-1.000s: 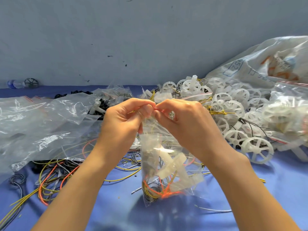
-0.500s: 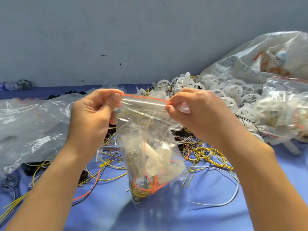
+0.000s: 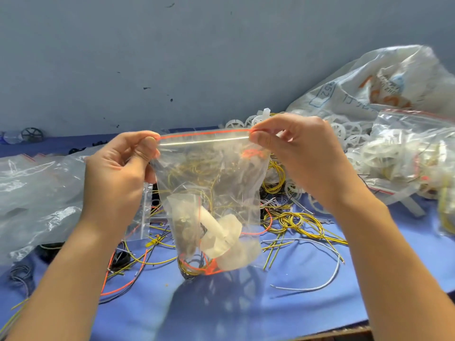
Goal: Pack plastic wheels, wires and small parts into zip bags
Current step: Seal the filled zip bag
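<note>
- The zip bag (image 3: 209,183) hangs in mid-air above the blue table cover (image 3: 270,303), dead centre, held up by both hands.
- The left hand (image 3: 118,173) pinches the bag's top left corner between thumb and forefinger.
- The right hand (image 3: 302,156) pinches the top right corner the same way, its other fingers loosely curled.
- The red zip strip (image 3: 204,134) is pulled taut and straight between the two pinches.
- Inside, white plastic parts (image 3: 221,232) sit low in the bag, with coiled orange and yellow wires (image 3: 197,267) at the very bottom.
- Loose wires (image 3: 295,222) lie tangled on the cover behind and below the bag.
- A heap of white wheels (image 3: 344,129) lies behind the right hand.
- Filled bags (image 3: 406,153) lie at the far right, in front of a large printed sack (image 3: 369,84).
- Empty clear bags (image 3: 37,188) lie spread on the left.
</note>
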Motion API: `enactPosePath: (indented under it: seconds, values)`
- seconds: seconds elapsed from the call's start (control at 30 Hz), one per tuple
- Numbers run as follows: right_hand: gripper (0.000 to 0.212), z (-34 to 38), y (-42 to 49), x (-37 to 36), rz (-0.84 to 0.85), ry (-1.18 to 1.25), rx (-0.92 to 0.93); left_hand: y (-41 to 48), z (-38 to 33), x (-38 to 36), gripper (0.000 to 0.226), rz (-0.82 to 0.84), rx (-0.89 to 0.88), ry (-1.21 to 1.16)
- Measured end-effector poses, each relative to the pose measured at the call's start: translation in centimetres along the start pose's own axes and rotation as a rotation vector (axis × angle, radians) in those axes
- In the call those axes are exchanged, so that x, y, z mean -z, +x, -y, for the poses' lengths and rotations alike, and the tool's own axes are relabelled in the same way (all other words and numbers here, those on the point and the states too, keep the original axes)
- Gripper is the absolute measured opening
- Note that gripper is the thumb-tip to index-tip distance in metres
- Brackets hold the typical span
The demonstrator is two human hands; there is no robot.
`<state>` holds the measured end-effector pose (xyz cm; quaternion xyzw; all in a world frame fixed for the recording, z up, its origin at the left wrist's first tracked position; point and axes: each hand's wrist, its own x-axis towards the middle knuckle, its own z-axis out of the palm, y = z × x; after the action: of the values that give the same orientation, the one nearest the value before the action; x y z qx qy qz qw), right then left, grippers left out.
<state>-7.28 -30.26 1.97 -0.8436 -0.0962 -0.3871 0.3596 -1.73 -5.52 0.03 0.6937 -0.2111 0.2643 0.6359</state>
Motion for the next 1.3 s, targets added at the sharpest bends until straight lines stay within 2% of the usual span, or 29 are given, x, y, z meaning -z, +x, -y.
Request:
enactPosePath:
  seconds: [0.13,0.33,0.47,0.6,0.8,0.93,1.0,1.07,1.23,1.3]
  values:
    - [0.005,1.4,-1.2,1.7,-0.082,0.066,-0.033,-0.8,-2.6,0.4,0.008,0.136,0.010,0.065]
    - [0.007,4.7,-0.9,7.8,-0.114,-0.058,-0.053,0.5,-8.4,0.4,0.016,0.644,0.001,0.318]
    - [0.010,7.1,-1.3,14.4,-0.170,-0.184,-0.086,0.8,-13.0,-2.5,0.022,0.754,-0.099,0.313]
    - [0.010,8.0,-3.5,21.5,-0.294,-0.271,-0.185,0.3,-17.4,-7.8,0.018,0.854,-0.152,0.272]
    - [0.011,5.7,-8.6,30.9,-0.458,-0.456,-0.429,-4.6,-22.7,-19.2,0.026,1.172,-0.191,0.356]
    - [0.010,2.7,-11.3,36.8,-0.559,-0.643,-0.538,-9.1,-24.3,-28.3,0.027,1.347,-0.271,0.277]
    - [0.010,0.6,-10.4,39.3,-0.631,-0.662,-0.539,-10.1,-25.2,-33.1,0.028,1.373,-0.310,0.235]
    - [0.012,-2.2,-7.4,41.4,-0.694,-0.647,-0.536,-9.3,-26.3,-37.7,0.029,1.327,-0.318,0.184]
    - [0.018,-10.3,3.4,45.4,-0.785,-0.286,-0.558,-0.2,-27.3,-47.0,0.025,1.019,-0.282,0.139]
    - [0.011,-12.8,5.9,46.2,-0.855,-0.215,-0.535,3.4,-26.3,-49.2,0.026,0.918,-0.324,0.175]
